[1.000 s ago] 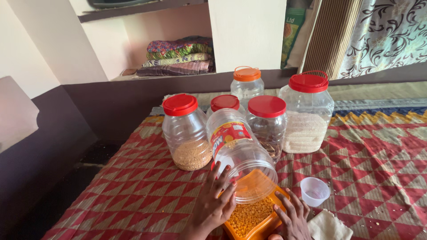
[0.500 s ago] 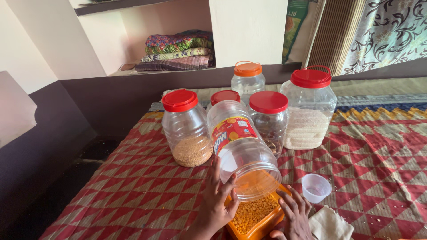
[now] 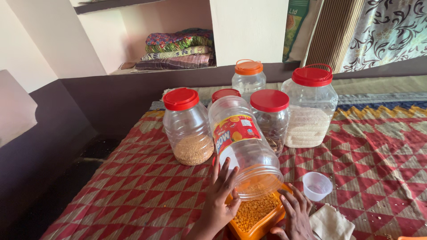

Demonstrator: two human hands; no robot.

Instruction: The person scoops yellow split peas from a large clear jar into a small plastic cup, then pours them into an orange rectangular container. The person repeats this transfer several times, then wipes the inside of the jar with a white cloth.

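A person's left hand has its grip wrapped on the lower side of a clear plastic jar, tipped mouth-down. Just below the grip, the jar's mouth sits over an orange tray of yellow split lentils. The right hand, fingers spread flat and holding nothing, steadies the tray's near edge. Judged step: emptying the jar into the tray; the tilt needs holding steady so nothing spills. Right of the hands stands a small white cup; beyond them, red-lidded jars on a red patterned mat.
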